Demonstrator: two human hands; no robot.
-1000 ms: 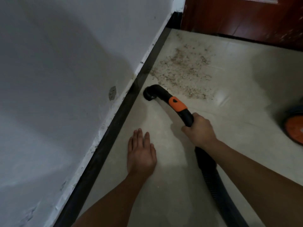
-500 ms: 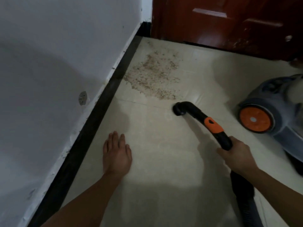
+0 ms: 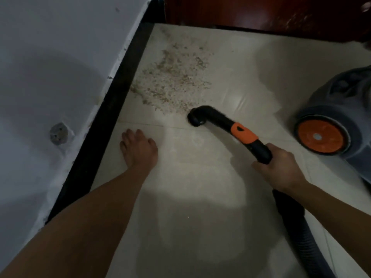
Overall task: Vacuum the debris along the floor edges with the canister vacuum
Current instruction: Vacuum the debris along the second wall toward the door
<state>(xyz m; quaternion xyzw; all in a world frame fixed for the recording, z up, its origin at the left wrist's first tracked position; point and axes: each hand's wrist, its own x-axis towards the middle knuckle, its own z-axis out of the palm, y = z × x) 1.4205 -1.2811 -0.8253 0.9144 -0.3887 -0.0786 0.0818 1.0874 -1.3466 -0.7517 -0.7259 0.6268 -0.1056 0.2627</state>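
Note:
A patch of brown debris (image 3: 174, 81) lies on the pale tile floor beside the black baseboard (image 3: 120, 93). My right hand (image 3: 279, 167) grips the black vacuum handle with its orange collar (image 3: 244, 133). The curved nozzle end (image 3: 197, 117) points down at the floor, right at the near edge of the debris. My left hand (image 3: 138, 149) rests flat on the tile near the baseboard, fingers straight. The black ribbed hose (image 3: 301, 233) runs back from my right hand. The grey canister vacuum (image 3: 345, 109) with an orange wheel (image 3: 321, 136) stands at the right.
A white wall (image 3: 50, 77) with a small grey socket plate (image 3: 59, 133) runs along the left. A dark red wooden door (image 3: 261, 13) closes the far side. Pale tile floor (image 3: 190, 207) stretches toward me between my arms.
The nozzle swung from the baseboard out to the right, then came to the debris edge. My left hand stayed flat on the tile. The view shifted right, bringing the canister in.

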